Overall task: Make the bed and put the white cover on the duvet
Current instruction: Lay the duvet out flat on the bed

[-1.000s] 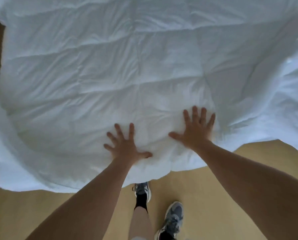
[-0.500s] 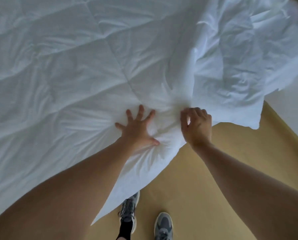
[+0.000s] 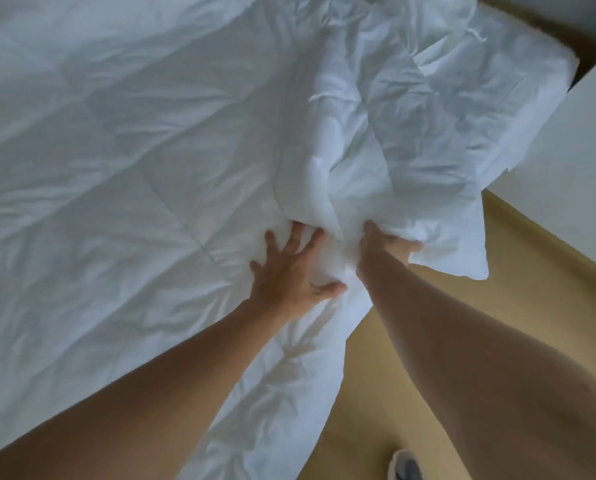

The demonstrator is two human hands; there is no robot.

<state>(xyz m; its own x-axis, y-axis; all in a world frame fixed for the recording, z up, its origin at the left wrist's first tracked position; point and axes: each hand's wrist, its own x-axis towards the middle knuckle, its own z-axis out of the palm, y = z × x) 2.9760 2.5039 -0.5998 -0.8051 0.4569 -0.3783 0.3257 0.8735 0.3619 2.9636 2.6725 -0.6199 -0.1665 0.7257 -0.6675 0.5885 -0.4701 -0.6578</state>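
Spreading wide on the left, the quilted duvet [image 3: 116, 202] takes the left hand [image 3: 289, 271] flat on its near edge, fingers splayed and holding nothing. Just beside it, the right hand [image 3: 386, 247] buries curled fingers in the crumpled cover [image 3: 445, 140], gripping a fold. The cover's corner hangs over the yellowish floor [image 3: 428, 323], a shoe [image 3: 405, 467] below.

The duvet [image 3: 133, 188] is white and quilted, its stitched seams marking large squares; it lies spread and lightly creased from 9 o'clock to the centre; its near edge droops at 6 o'clock. The cover [image 3: 428, 140] is thinner white cloth, heavily crumpled; it lies bunched on the duvet from the centre to 1 o'clock; one corner hangs free at 3 o'clock.
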